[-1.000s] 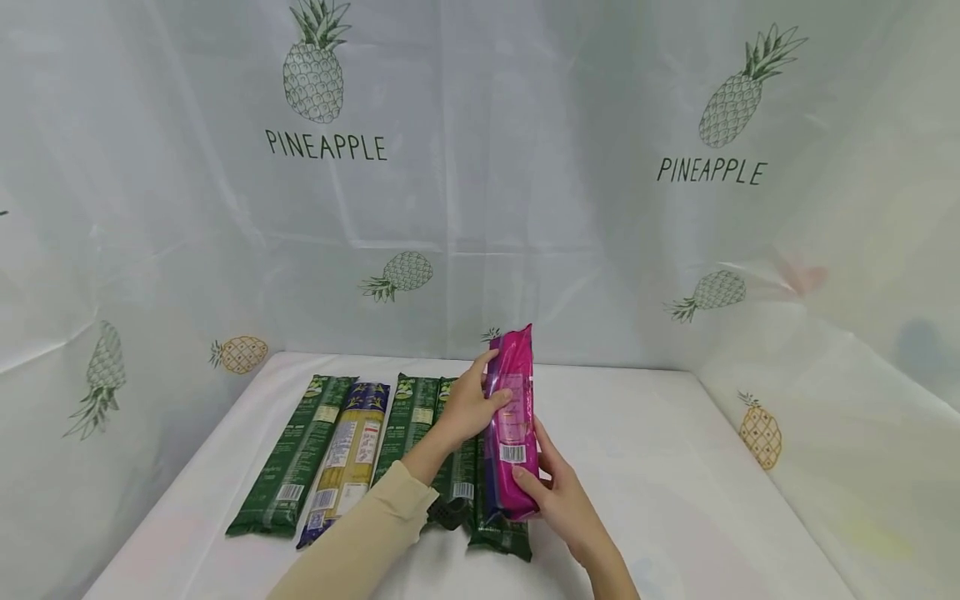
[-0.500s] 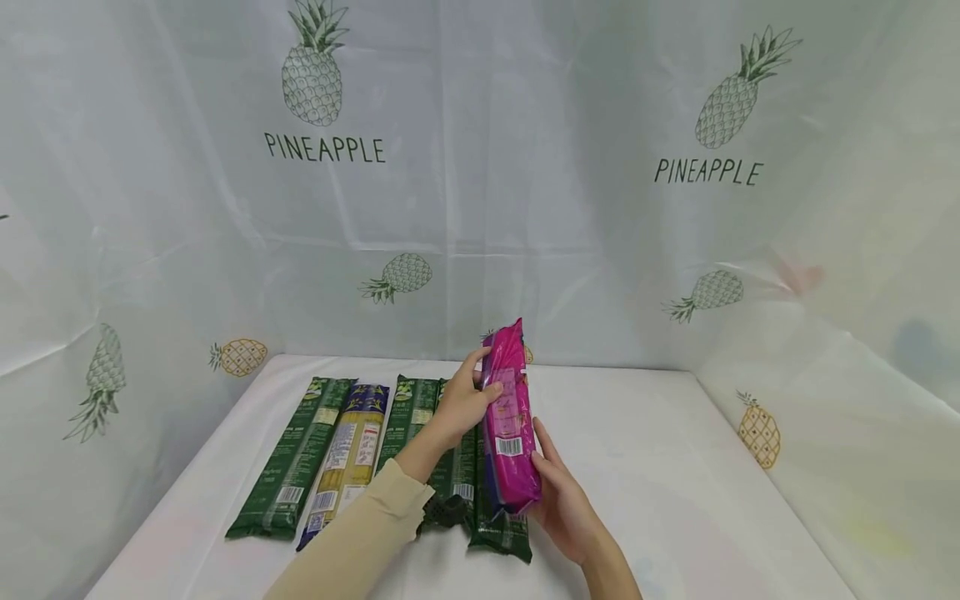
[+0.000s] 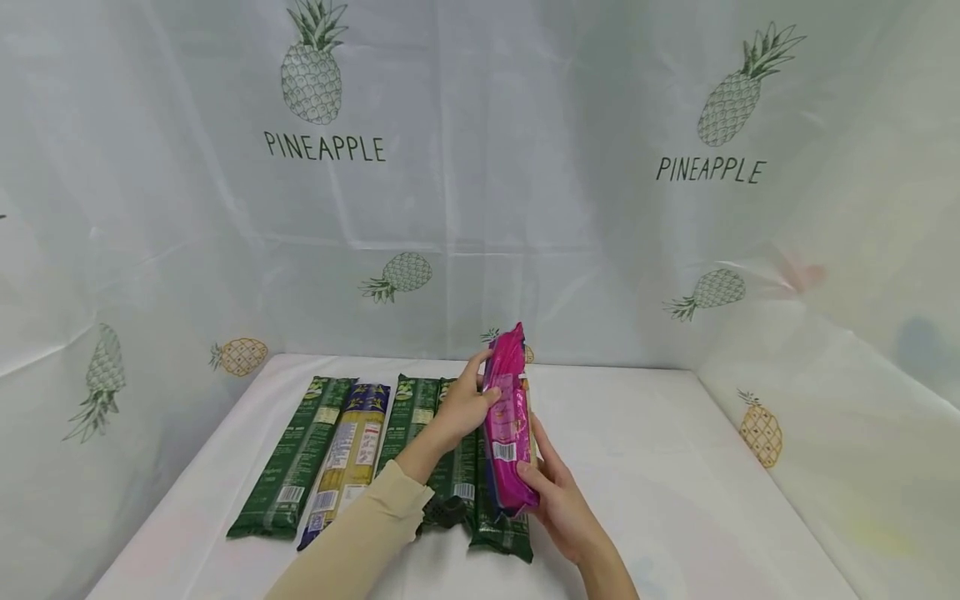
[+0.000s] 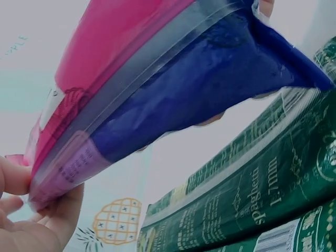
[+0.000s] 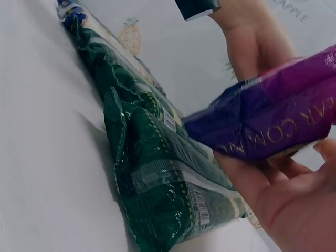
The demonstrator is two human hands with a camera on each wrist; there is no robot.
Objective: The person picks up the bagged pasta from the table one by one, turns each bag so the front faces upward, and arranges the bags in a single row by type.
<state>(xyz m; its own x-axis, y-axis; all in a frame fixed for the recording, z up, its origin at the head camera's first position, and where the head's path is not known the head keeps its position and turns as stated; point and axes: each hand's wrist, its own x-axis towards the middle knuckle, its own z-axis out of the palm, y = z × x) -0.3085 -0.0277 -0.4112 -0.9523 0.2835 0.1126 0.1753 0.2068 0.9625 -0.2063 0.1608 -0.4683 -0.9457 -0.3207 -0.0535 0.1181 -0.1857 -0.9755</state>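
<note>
Grips pink packet (image 3: 512,421) far end in left hand (image 3: 461,408), near end in right hand (image 3: 564,507); best supported evenly, clear of green packet (image 3: 501,537) below.

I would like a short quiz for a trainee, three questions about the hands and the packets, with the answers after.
1. True or false: in the head view, the left hand holds the pink packet higher up than the right hand does.
2. The yellow packet lies: A) leftmost in the row; B) between two green packets; C) rightmost in the row.
3. In the left wrist view, which word is printed beside "1.7mm" on a green packet?

Key: 1 true; 2 B; 3 spaghetti.
</note>
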